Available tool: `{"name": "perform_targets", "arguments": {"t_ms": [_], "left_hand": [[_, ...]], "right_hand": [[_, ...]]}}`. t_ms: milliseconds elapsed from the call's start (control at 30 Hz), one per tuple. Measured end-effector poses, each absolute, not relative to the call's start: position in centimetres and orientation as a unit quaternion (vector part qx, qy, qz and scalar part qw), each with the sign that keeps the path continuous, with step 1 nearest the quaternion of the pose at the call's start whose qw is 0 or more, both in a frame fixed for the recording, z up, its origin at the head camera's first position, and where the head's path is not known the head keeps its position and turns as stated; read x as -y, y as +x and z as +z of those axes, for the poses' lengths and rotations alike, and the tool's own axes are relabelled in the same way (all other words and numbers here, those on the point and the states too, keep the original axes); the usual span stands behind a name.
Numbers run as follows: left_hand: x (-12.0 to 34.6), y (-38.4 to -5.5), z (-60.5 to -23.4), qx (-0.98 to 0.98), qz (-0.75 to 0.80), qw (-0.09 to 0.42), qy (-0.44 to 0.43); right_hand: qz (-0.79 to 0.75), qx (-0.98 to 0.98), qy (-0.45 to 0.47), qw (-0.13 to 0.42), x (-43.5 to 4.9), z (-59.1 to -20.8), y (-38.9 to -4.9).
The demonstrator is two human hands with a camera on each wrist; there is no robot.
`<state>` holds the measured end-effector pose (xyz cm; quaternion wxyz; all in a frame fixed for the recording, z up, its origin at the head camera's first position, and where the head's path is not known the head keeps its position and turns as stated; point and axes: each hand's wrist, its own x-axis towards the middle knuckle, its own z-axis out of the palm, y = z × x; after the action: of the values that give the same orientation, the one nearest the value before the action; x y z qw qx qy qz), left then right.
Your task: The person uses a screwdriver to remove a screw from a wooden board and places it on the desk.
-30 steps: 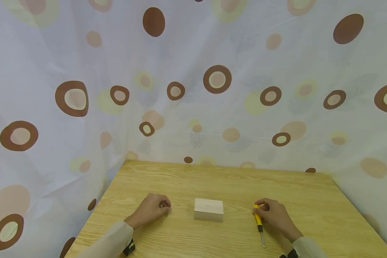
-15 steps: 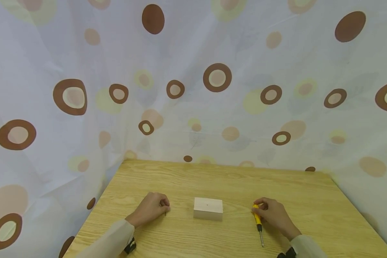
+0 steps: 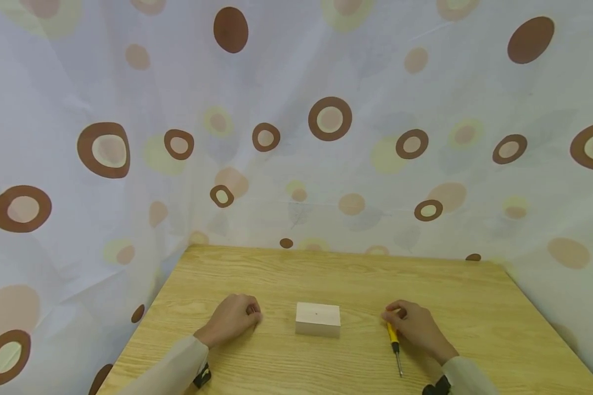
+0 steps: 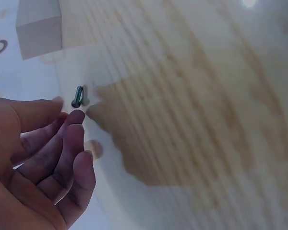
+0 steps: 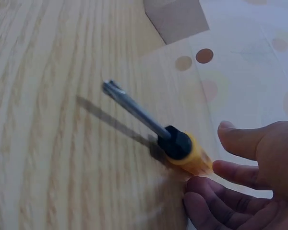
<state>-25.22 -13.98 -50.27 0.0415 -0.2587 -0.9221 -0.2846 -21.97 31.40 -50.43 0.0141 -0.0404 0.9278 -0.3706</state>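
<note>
My left hand [image 3: 231, 320] rests on the wooden table, left of a pale wooden block [image 3: 318, 319] with a small dark hole in its top. In the left wrist view a small dark metal screw [image 4: 78, 96] lies just beyond the fingertips, with thumb and index apart. The right hand [image 3: 419, 327] is at the handle end of a yellow and black screwdriver [image 3: 394, 341], whose metal tip points toward the person. The right wrist view shows the thumb clear of the handle [image 5: 194, 160], while a fingertip is at its end; contact is hard to tell.
The light wood-grain table [image 3: 277, 373] meets a white hanging cloth [image 3: 277, 219] with brown and beige round prints at the back and sides. Dark wrist straps [image 3: 203, 376] show at both sleeves.
My right hand has shifted slightly left and away from me, with its fingers loosening at the screwdriver's handle. The left hand has barely moved; the block stays put.
</note>
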Motion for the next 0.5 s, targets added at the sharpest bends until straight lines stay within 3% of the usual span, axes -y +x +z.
{"name": "perform_targets", "arguments": {"t_ms": [267,500], "left_hand": [[14.9,-25.4,-47.5,0.92,-0.27,0.094,-0.27],[16.2,-25.1,-44.1,0.91,-0.17,0.209,-0.315]], "right_hand": [[-0.318,-0.942,-0.081,-0.071,-32.5,-48.1,-21.4],[-0.272,-0.941,-0.123,-0.157,-32.3,-44.5,-20.6]]}}
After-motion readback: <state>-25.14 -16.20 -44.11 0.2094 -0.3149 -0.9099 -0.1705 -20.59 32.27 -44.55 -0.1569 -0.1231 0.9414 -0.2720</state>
